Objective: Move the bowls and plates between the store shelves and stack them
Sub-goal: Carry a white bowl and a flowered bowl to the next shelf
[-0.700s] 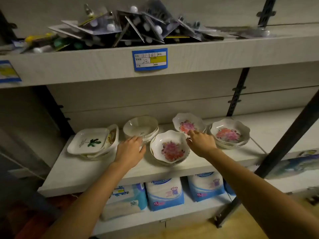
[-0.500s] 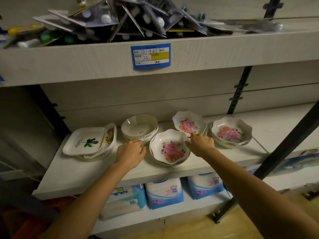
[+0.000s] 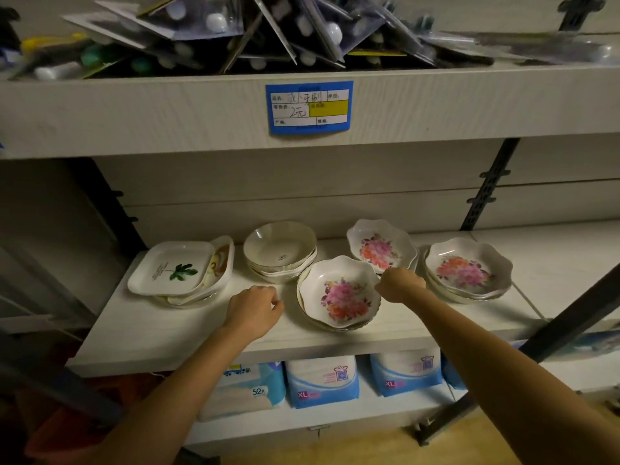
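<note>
Several dishes stand on the middle shelf. At the left lies a stack of square white plates with a green leaf print. A stack of plain cream bowls sits behind my left hand, which rests on the shelf board with fingers curled and nothing in it. Flower-printed scalloped bowls form a front stack, a tilted one at the back and a right stack. My right hand is curled beside the front stack's right rim, holding nothing that I can see.
The upper shelf overhangs with a blue price label and a heap of packaged goods. Diaper packs fill the shelf below. A dark diagonal shelf post crosses at the right.
Both hands drew back toward me: the left off the plain bowls, the right off the back flower bowl's rim. Their fingers curled in. The dishes stayed put.
</note>
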{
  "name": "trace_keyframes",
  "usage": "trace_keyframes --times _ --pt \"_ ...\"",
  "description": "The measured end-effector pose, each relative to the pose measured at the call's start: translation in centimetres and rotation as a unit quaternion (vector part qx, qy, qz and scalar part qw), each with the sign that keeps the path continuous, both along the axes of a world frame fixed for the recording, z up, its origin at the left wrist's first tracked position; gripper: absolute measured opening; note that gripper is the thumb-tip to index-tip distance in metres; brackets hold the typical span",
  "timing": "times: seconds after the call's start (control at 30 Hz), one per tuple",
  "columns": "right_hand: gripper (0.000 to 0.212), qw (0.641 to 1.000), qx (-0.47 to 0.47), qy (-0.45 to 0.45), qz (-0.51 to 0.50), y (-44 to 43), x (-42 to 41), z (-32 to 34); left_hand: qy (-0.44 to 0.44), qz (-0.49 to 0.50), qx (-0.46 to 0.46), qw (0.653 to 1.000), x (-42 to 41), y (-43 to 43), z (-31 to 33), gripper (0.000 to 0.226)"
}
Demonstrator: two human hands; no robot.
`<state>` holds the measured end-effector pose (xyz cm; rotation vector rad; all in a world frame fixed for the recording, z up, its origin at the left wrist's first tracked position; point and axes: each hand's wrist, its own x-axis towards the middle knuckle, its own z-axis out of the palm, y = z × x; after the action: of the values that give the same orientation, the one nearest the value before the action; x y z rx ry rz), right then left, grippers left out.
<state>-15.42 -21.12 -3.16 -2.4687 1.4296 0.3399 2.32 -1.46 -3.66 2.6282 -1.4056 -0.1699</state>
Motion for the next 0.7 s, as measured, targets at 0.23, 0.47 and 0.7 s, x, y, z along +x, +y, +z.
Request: trace_keyframes --times 0.23,0.47,0.7 --pt "0.023 0.99 0.019 -0.135 -0.027 -0.8 -2.8 2.3 0.064 0.039 0.014 0.997 0.4 -0.3 -0.7 0.036" --pt "0.033 0.964 0.001 -0.241 -0.117 -1.1 -8.3 4.2 0.185 0.087 0.042 0.978 -1.3 -3.7 -1.8 0.062" --pt "0.033 0.962 0.002 -0.239 -0.136 -0.4 -12.0 2.9 0.142 0.083 0.082 0.983 -1.6 -5.5 -2.3 0.037"
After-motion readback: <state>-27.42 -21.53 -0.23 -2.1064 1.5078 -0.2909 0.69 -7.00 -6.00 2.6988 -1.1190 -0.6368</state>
